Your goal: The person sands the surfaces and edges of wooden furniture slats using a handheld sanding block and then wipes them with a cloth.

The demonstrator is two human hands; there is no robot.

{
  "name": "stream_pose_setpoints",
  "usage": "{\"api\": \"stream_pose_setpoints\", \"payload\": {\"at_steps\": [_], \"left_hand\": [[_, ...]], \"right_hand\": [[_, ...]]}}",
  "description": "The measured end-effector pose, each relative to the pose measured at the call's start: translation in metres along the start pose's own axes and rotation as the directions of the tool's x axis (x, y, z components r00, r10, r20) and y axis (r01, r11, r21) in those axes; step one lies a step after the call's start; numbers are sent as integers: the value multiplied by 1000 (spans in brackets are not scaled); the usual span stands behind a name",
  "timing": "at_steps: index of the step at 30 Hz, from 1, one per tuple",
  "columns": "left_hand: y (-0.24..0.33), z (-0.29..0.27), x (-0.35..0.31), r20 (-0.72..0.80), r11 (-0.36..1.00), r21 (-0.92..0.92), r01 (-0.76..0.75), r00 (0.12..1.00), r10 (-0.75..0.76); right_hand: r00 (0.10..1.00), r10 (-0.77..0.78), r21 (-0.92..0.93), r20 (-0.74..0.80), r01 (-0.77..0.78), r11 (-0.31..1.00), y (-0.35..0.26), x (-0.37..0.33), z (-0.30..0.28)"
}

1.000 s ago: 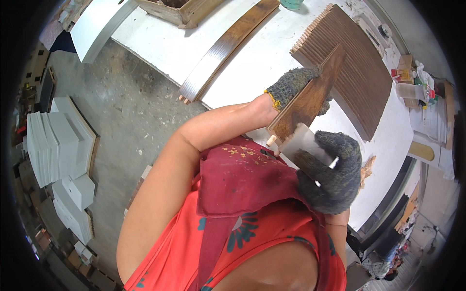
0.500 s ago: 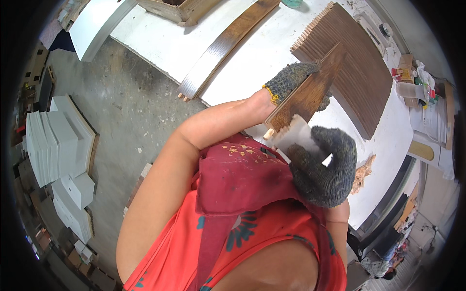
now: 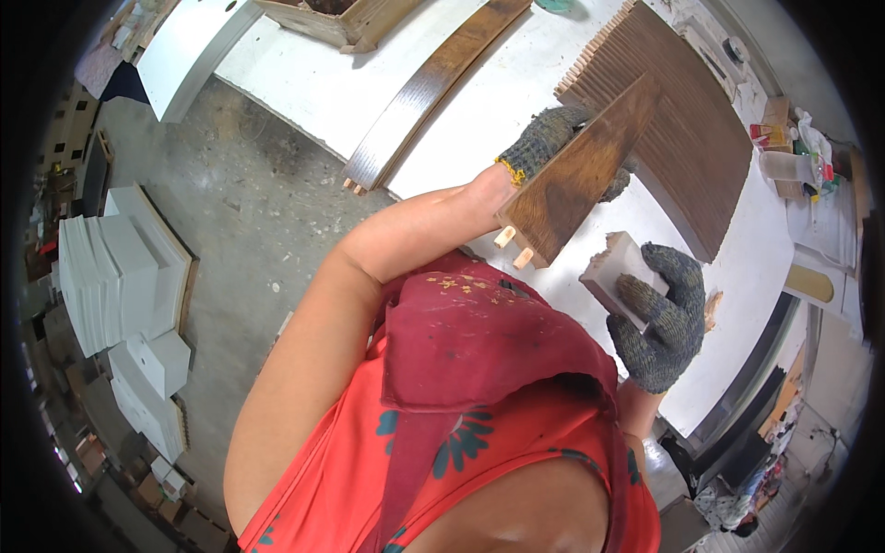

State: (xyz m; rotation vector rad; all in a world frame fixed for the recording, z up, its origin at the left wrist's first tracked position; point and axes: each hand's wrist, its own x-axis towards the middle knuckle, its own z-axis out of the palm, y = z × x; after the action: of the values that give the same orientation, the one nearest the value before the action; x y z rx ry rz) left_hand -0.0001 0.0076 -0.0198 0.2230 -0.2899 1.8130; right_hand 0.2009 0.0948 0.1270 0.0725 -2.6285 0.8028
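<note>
My left hand (image 3: 546,143), in a dark knit glove with a yellow-edged cuff, is closed around a brown stained wooden slat (image 3: 583,175). Two pale dowels (image 3: 505,237) stick out of the slat's near end; its far end overlaps the row of slats on the table. The palm and most of the left fingers are hidden behind the slat. In my gloved right hand (image 3: 666,327) is a pale rectangular sanding block (image 3: 613,267) with a ragged edge, gripped between fingers and thumb. The block is apart from the slat, to the right of its near end.
On the white table (image 3: 461,138) several brown slats (image 3: 687,138) lie side by side. A longer curved slat (image 3: 415,106) and a wooden box (image 3: 346,23) are farther left. Bottles (image 3: 791,167) stand at the right. White panels (image 3: 111,276) are stacked on the floor at the left.
The sanding block has moved right, away from the slat's near end, with my right hand. The slat has turned, showing more of its broad face and both dowels.
</note>
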Motion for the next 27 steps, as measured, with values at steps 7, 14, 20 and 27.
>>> {"api": "stream_pose_setpoints", "payload": {"at_steps": [7,14,20,27], "left_hand": [[2,2,-3,9,997,75,22,1000,-22],[-8,1,-5,-341,921,387,-37,923,180],[-2,17,1,-285,992,127,-14,957,50],[-10,7,1,-261,975,205,-89,955,142]], "right_hand": [[995,-13,119,-96,25,993,-2,6,6],[961,-246,-9,125,249,969,-32,63,32],[948,-203,-95,243,232,968,-29,41,21],[949,26,-205,315,41,978,-23,0,6]]}}
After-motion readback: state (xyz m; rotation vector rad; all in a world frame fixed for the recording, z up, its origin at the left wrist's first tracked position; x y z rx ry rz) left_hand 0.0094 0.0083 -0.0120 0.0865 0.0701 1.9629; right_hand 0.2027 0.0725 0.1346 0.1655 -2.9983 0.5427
